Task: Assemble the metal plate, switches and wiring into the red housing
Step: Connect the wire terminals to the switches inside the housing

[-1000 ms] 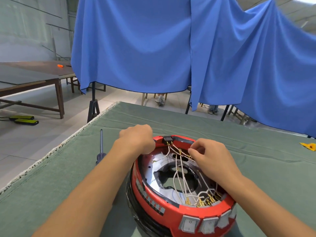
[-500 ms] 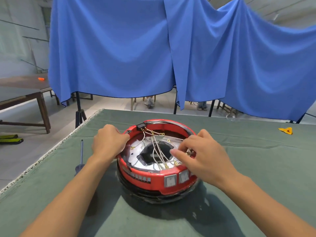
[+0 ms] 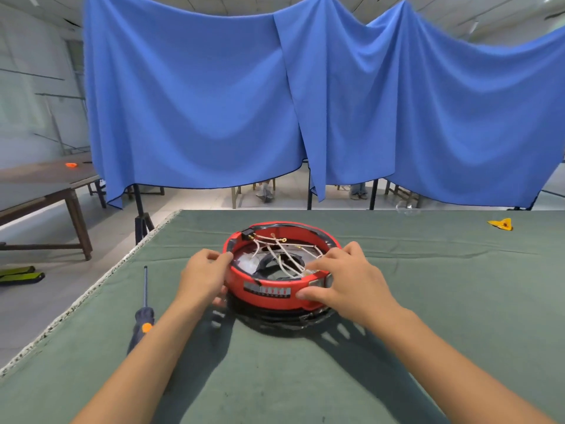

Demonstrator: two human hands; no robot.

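We see the red housing (image 3: 275,293) near the middle of the green-covered table (image 3: 428,301), its metal plate (image 3: 249,264) and white wiring (image 3: 287,258) lying inside. The left hand (image 3: 203,275) grips the left rim with curled fingers; the right hand (image 3: 345,280) clasps the near-right wall, thumb outside, fingertips over the rim by the switches (image 3: 321,282). We judge this the wire-seating step. Next, we would tuck loose leads down without pinching them. A screwdriver (image 3: 143,304) lies to the left.

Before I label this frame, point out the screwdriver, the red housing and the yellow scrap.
screwdriver (image 3: 141,320), head view, dark handle.
red housing (image 3: 266,300), head view, near outer wall.
yellow scrap (image 3: 500,224), head view, its middle.
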